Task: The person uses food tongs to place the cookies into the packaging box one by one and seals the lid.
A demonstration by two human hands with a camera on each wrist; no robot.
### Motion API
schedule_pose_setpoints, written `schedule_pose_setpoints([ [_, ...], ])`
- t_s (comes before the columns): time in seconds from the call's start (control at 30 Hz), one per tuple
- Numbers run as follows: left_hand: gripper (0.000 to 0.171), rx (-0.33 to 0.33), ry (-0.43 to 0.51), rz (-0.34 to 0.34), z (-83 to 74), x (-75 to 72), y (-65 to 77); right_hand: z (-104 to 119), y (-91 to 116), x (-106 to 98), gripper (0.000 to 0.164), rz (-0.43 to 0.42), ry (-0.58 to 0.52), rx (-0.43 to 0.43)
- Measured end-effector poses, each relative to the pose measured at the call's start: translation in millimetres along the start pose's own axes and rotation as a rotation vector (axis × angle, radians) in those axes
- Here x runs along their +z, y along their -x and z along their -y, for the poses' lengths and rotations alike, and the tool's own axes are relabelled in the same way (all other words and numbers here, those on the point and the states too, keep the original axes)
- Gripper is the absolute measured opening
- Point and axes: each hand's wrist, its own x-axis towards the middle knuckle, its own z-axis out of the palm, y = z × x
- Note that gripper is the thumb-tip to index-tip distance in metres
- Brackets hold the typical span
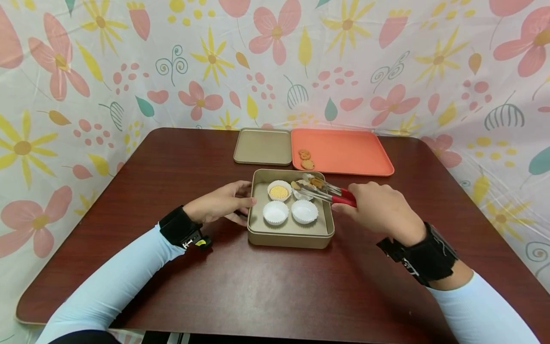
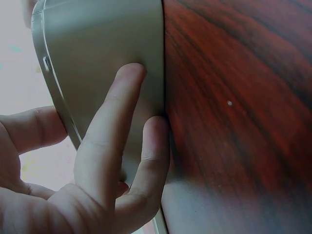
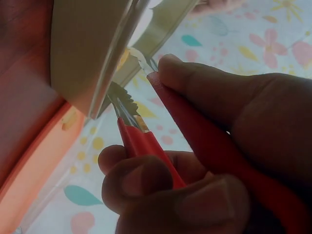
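A gold square tin [image 1: 292, 239] stands on the table and holds white paper baking cups. The back-left cup [image 1: 272, 195] contains a round yellow cookie [image 1: 279, 192], and the two front cups, one of them the front-right cup [image 1: 305, 211], show bare white insides. My left hand [image 1: 221, 203] rests against the tin's left wall, fingers laid along the outside and thumb at the rim. In my right hand [image 1: 380, 208] I grip red-handled metal tongs [image 1: 343, 197]. Their front ends reach over the rim to the back-right cup [image 1: 302, 195], partly hiding it. Brown shows between the tong arms.
Behind the tin, an orange tray [image 1: 343, 150] bears several small cookies [image 1: 306, 160] near its left edge. Beside it lies a gold flat lid or tray [image 1: 263, 145]. A flowered cloth [image 1: 275, 62] hangs behind the dark wooden table [image 1: 240, 286].
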Motion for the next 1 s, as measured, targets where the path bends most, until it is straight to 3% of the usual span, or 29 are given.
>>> schedule_pose_setpoints([
  [1.0, 0.070, 0.005, -0.003, -0.002, -1.2, 1.0, -0.4, 3.4, 0.0, -2.5, 0.049, -0.016, 0.003, 0.030],
])
